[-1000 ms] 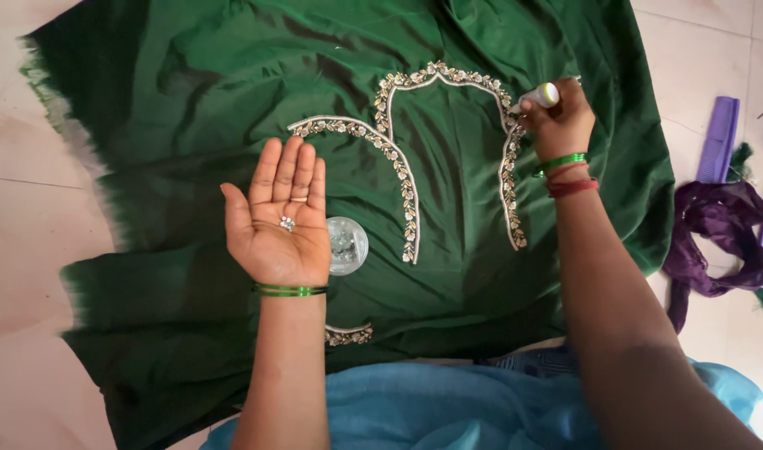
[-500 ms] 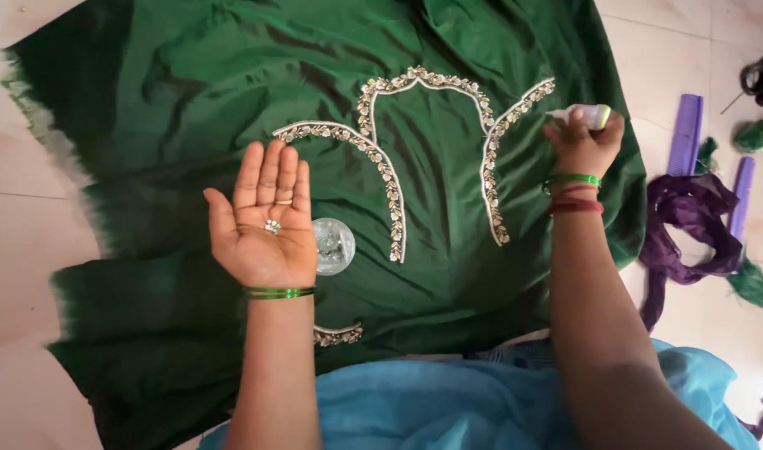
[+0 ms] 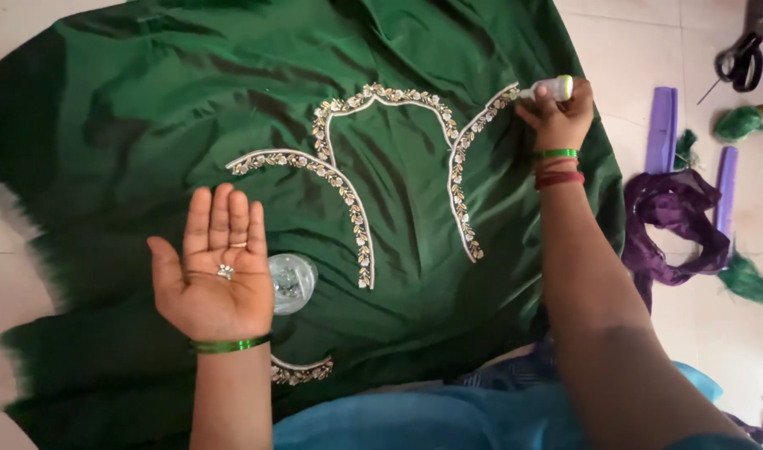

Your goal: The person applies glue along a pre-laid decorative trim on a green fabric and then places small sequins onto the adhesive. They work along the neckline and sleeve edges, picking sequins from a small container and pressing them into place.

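— Where are we in the work?

— We judge we're at the gluing of the beaded border: our right hand (image 3: 556,112) is clenched around a small white glue tube (image 3: 552,87), its tip touching the upper right end of the gold embroidered trim (image 3: 461,167) on the green fabric (image 3: 148,125).

— And the left hand?

— Our left hand (image 3: 215,275) lies flat open, palm up, fingers together, with a few tiny silver stones (image 3: 225,272) resting loose in the palm. It grips nothing. Just beside it on the cloth sits a small clear round container (image 3: 291,283) holding more of them.

— What does the next move ask of us?

— In our view, a small dab at the trim's end, then a stone picked from the palm and pressed there. The palm must stay level or the stones roll off.

— Anything else nearby?

— Scissors (image 3: 740,58) and purple cloth strips (image 3: 673,225) lie on the floor, well apart to the right.
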